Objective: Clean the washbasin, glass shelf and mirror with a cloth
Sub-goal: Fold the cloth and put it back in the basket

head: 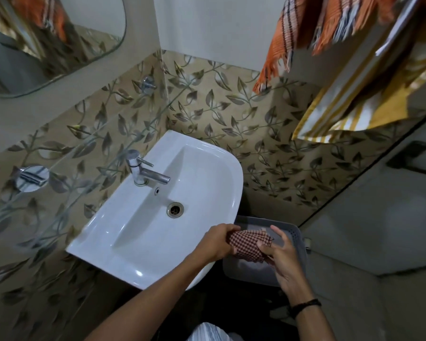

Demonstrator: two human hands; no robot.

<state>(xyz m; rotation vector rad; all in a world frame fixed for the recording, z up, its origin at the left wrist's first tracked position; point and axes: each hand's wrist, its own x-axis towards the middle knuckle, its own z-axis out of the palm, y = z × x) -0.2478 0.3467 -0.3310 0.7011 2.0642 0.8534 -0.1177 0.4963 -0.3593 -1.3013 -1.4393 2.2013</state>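
Leaf-patterned wall tiles, white washbasin, mirror above, left hand and right hand pinching checked cloth

White washbasin w/ chrome tap

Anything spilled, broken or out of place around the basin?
Nothing stands out. The white ceramic washbasin looks intact; the left hand and right hand hold the red checked cloth above the grey plastic basket.
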